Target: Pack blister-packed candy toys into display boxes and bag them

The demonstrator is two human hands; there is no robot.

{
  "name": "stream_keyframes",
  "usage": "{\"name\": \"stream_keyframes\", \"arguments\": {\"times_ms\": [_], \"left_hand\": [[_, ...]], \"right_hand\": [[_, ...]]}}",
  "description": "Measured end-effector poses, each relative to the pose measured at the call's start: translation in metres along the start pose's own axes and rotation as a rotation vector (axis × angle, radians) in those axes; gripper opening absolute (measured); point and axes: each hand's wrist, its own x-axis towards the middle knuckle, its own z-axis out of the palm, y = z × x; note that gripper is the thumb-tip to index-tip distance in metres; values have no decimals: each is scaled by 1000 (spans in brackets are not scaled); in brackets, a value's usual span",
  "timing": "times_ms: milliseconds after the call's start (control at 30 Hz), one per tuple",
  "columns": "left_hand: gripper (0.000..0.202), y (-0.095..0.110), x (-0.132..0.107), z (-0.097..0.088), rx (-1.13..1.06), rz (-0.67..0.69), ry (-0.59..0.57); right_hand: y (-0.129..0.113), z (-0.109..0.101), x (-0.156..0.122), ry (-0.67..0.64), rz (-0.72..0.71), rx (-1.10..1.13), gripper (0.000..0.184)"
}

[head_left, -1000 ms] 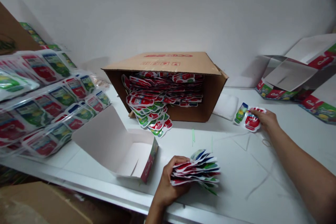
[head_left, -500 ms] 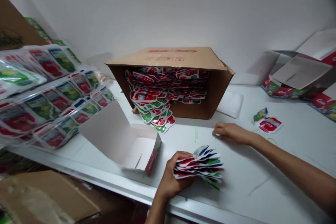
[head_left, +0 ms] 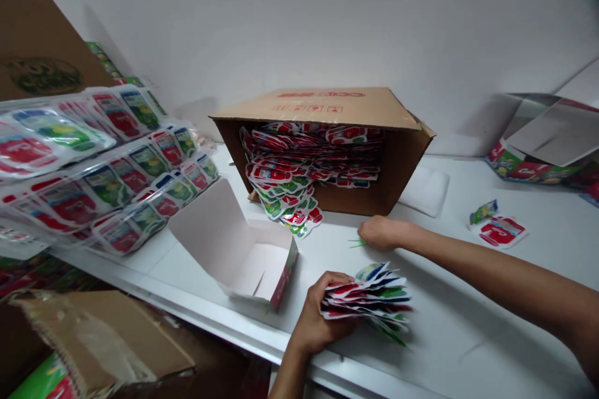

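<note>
My left hand [head_left: 322,315] is closed around one end of a thick stack of small red, green and white packets [head_left: 374,299], their free ends fanning out to the right. Farther back on the table, my right hand [head_left: 381,234] has its fingers closed at a thin green rubber band [head_left: 357,242]. Two strands of the band stick out to the left of the fingertips; the rest is hidden by the hand. Left of the stack stands an open white-lined carton box [head_left: 255,268] with its lid raised.
Behind, a cardboard box [head_left: 322,106] lies on its side, with similar packets [head_left: 299,199] spilling out. Clear-wrapped packet strips [head_left: 116,181] pile up at the left. On the right are loose packets [head_left: 503,230] and open display boxes [head_left: 538,143]. Another cardboard box [head_left: 107,343] sits below the table edge.
My right hand has moved left onto the green band, which has turned from lengthwise to crosswise. My left hand keeps its hold on the packet stack. The camera view has shifted slightly left.
</note>
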Motion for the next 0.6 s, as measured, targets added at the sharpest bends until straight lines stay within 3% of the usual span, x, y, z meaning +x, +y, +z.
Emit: {"name": "stream_keyframes", "arguments": {"times_ms": [167, 300, 400, 600], "left_hand": [[47, 2, 1, 0, 15, 1, -3], [44, 0, 4, -1, 24, 1, -3], [41, -4, 7, -3, 57, 7, -14], [39, -5, 9, -5, 91, 16, -21]], "right_hand": [[-6, 10, -11, 6, 165, 19, 24], [4, 27, -45, 40, 274, 77, 23], [31, 43, -93, 75, 376, 97, 25], [119, 69, -190, 128, 629, 96, 17]]}}
